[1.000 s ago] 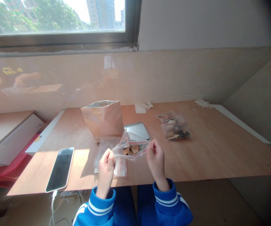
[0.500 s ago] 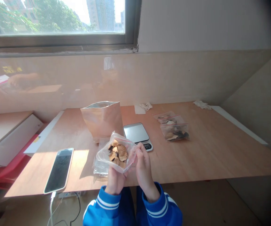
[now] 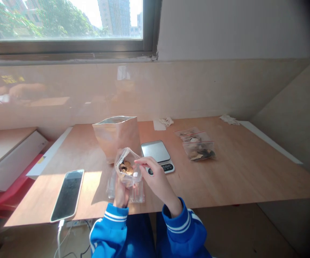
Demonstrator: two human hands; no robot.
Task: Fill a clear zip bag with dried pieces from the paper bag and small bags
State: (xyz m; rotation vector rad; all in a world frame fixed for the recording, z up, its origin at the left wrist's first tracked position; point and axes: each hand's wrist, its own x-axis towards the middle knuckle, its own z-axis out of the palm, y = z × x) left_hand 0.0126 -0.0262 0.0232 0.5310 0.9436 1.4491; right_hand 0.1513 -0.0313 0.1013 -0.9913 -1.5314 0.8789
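Observation:
A clear zip bag [image 3: 137,182] with its mouth open hangs over the near table edge, with brown, curled dried slices [image 3: 126,167] inside that look like dried mushroom. My left hand [image 3: 120,192] is closed round the bag from below; its fingers are partly hidden. At the right side of the mouth, my right hand [image 3: 155,175] pinches the bag's rim with thumb and forefinger. A small white patch [image 3: 135,174] shows at the bag's front; I cannot tell what it is. Beneath the bag lie more flat clear bags [image 3: 111,190].
Behind the bag stand an open brown foil-lined pouch [image 3: 117,138] and a kitchen scale [image 3: 156,151]. Filled zip bags [image 3: 199,150] lie to the right. A phone [image 3: 67,195] on a cable is at the left edge. Crumpled tissues [image 3: 229,120] lie at the back.
The bag has swung more upright and moved slightly left, its slices sunk lower. My right hand has shifted from its lower right corner to the rim.

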